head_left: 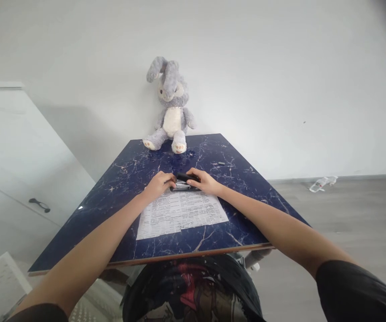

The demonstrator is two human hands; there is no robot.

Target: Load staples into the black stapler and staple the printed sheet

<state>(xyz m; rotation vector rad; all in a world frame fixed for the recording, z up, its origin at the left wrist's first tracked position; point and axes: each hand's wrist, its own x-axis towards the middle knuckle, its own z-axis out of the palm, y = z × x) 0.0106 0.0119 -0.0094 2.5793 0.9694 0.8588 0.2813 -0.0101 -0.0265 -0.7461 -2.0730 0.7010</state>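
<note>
On the blue table, a black and silvery hole punch [183, 182] sits at the far edge of a printed sheet of paper [182, 212]. My right hand [202, 180] grips its right side, fingers over the black top and thumb along the front. At the left end of the punch is my left hand [162, 182], its fingers curled against it and close to the paper's far left corner. How far the sheet reaches into the punch is hidden. The paper lies flat, with a torn, uneven near edge.
A grey plush rabbit [173, 114] sits at the back of the blue marbled table [112, 188], against the wall. A small greenish piece [221, 163] lies right of it. A white cabinet [18, 147] stands left; clear plastic [323, 184] lies on the floor right.
</note>
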